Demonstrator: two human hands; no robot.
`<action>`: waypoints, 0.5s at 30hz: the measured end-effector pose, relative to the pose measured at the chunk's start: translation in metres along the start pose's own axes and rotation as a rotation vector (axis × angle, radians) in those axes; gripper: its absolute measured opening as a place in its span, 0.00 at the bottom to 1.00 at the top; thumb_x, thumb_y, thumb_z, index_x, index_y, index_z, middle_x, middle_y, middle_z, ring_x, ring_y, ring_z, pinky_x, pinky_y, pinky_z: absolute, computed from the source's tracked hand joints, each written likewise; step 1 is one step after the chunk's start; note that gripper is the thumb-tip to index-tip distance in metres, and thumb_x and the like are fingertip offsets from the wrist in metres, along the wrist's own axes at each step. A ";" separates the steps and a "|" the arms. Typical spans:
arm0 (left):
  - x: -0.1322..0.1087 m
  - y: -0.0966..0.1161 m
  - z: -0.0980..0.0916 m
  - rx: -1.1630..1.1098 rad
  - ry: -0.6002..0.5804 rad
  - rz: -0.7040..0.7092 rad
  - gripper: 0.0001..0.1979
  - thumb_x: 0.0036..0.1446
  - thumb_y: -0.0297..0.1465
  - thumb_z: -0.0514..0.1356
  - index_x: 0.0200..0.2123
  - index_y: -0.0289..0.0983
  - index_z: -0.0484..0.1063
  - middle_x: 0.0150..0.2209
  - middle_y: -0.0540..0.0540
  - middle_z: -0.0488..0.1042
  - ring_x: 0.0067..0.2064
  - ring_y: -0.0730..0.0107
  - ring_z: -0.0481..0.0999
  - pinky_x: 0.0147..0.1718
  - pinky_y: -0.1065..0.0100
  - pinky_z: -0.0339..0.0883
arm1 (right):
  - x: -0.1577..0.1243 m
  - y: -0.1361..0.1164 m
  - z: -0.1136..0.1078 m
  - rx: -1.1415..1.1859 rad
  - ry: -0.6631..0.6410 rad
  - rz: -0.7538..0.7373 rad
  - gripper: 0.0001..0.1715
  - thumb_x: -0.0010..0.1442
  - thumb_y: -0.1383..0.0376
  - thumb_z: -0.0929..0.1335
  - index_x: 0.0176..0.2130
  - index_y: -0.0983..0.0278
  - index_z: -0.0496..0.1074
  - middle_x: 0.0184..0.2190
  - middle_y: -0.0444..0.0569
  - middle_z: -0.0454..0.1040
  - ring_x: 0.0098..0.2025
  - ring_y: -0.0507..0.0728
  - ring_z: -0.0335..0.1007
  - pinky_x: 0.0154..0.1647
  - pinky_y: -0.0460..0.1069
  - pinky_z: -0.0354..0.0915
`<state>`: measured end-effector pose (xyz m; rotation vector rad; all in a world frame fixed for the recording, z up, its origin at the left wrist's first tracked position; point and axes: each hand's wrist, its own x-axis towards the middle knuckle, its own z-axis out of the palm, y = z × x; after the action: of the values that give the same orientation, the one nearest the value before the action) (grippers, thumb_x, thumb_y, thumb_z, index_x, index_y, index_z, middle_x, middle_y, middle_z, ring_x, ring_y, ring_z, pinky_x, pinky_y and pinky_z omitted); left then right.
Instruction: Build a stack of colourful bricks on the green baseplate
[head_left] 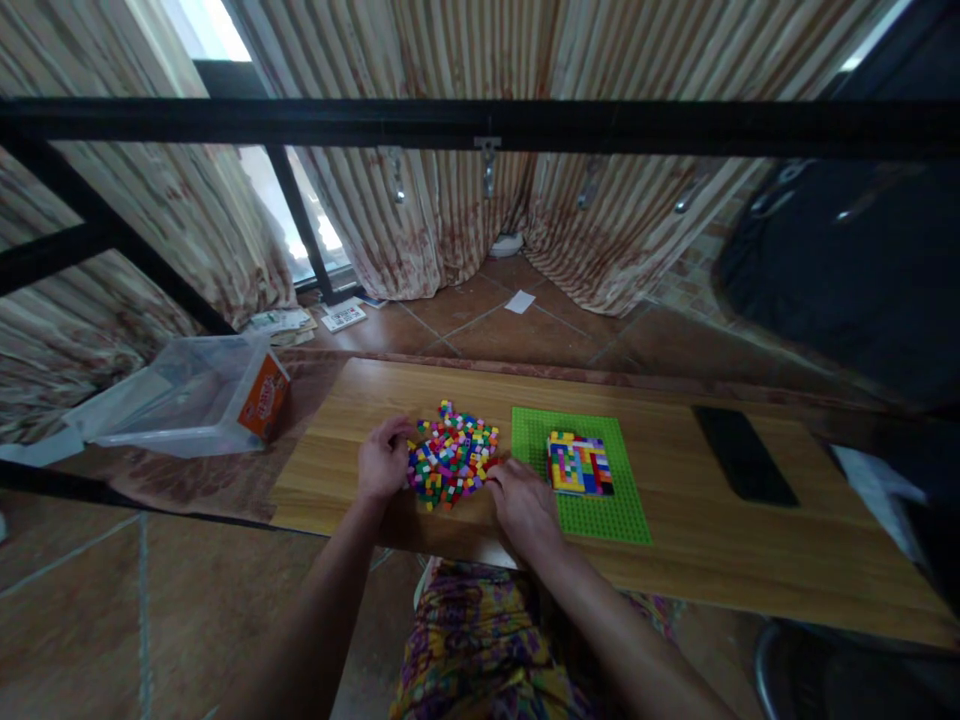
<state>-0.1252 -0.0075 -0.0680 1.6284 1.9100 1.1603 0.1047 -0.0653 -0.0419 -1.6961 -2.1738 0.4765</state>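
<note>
A loose heap of small toy building bricks (450, 458) in many colours lies on the wooden tabletop. My left hand (384, 460) rests at the heap's left edge, its fingers curled in against the bricks. At the right edge, my right hand (523, 503) has its fingertips drawn together beside some red bricks; what they pinch is too small to make out. Just right of that hand is a green studded baseplate (592, 520). On it sits a roughly square block of multicoloured bricks (580, 465), built close together.
A black phone-like slab (745, 455) lies on the wooden table (675, 570) at the right. To the left stands a clear plastic bin (202, 390) with an orange label. A dark metal bar (480, 122) with hanging clips crosses ahead, in front of striped curtains (465, 60).
</note>
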 end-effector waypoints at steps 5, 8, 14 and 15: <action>0.001 -0.002 0.000 0.005 0.001 0.014 0.15 0.55 0.29 0.52 0.41 0.37 0.75 0.38 0.46 0.81 0.44 0.63 0.79 0.50 0.60 0.70 | -0.001 -0.001 0.001 0.169 0.118 -0.021 0.11 0.66 0.67 0.61 0.35 0.62 0.72 0.36 0.49 0.72 0.41 0.56 0.68 0.43 0.49 0.61; 0.001 -0.003 -0.001 0.016 -0.007 0.018 0.15 0.55 0.30 0.52 0.41 0.37 0.75 0.38 0.45 0.81 0.44 0.62 0.79 0.50 0.60 0.71 | -0.004 -0.002 -0.012 0.351 0.198 -0.034 0.10 0.65 0.66 0.62 0.37 0.62 0.72 0.36 0.48 0.74 0.39 0.55 0.70 0.41 0.49 0.63; 0.003 -0.004 -0.001 0.011 0.002 0.018 0.13 0.54 0.31 0.53 0.39 0.37 0.75 0.38 0.46 0.81 0.43 0.63 0.79 0.49 0.61 0.71 | -0.010 0.023 -0.052 0.483 0.354 0.068 0.13 0.65 0.62 0.62 0.44 0.61 0.73 0.39 0.49 0.77 0.40 0.55 0.73 0.42 0.50 0.66; 0.003 -0.004 -0.001 0.011 0.005 0.017 0.13 0.54 0.31 0.53 0.38 0.38 0.75 0.38 0.46 0.81 0.44 0.63 0.79 0.49 0.61 0.71 | -0.010 0.032 -0.057 0.466 0.383 0.080 0.15 0.65 0.61 0.62 0.46 0.61 0.73 0.41 0.50 0.77 0.42 0.56 0.73 0.44 0.51 0.66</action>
<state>-0.1290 -0.0049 -0.0695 1.6523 1.9122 1.1635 0.1610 -0.0650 -0.0069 -1.4729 -1.5812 0.5722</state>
